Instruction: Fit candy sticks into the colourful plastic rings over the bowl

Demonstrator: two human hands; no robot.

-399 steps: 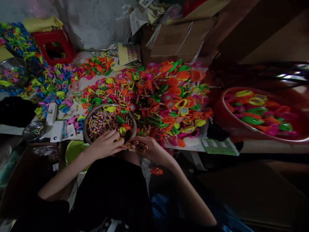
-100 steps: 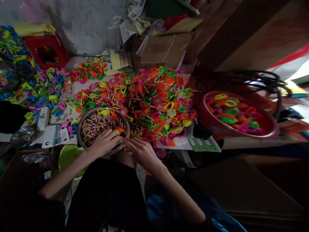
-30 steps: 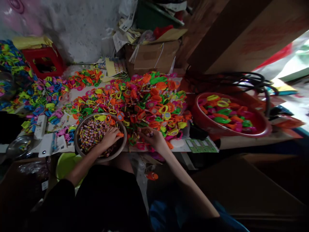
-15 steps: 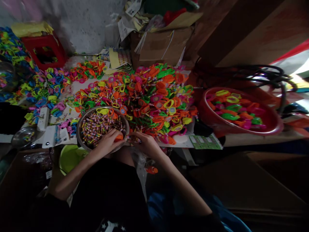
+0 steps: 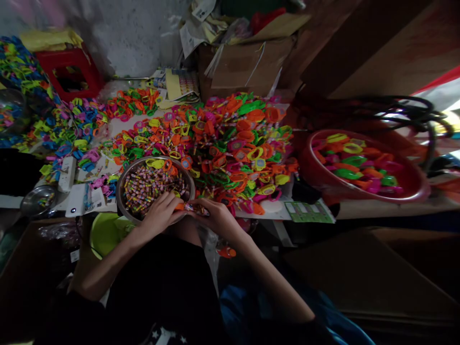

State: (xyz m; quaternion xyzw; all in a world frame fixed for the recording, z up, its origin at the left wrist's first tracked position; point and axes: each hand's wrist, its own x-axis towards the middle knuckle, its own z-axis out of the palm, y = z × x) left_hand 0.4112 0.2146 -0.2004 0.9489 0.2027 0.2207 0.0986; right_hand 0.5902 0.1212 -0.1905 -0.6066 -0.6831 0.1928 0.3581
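Note:
My left hand (image 5: 162,211) is closed on an orange plastic toy piece (image 5: 179,207) over the near right rim of a metal bowl (image 5: 119,201). Inside that bowl lie several small wrapped candy rolls (image 5: 142,187), with a few yellow and orange plastic pieces on top. Just right of the rim, my right hand (image 5: 213,216) pinches a patterned wrapped candy roll (image 5: 196,209), its end against the orange piece. Fingers partly cover both items. Behind my hands spreads a large heap of bright plastic toy watches (image 5: 239,153), many with wrapped rolls attached.
A red basin (image 5: 413,191) of toy watches stands at right. Beside the heap lies a green printed card (image 5: 311,211). To the left are a white power strip (image 5: 67,175), a white phone-like device (image 5: 75,200), a small metal bowl (image 5: 27,206) and a red stool (image 5: 88,72).
My hands have come together at the bowl's right rim, and the orange piece and candy roll now meet. The whole view has shifted slightly.

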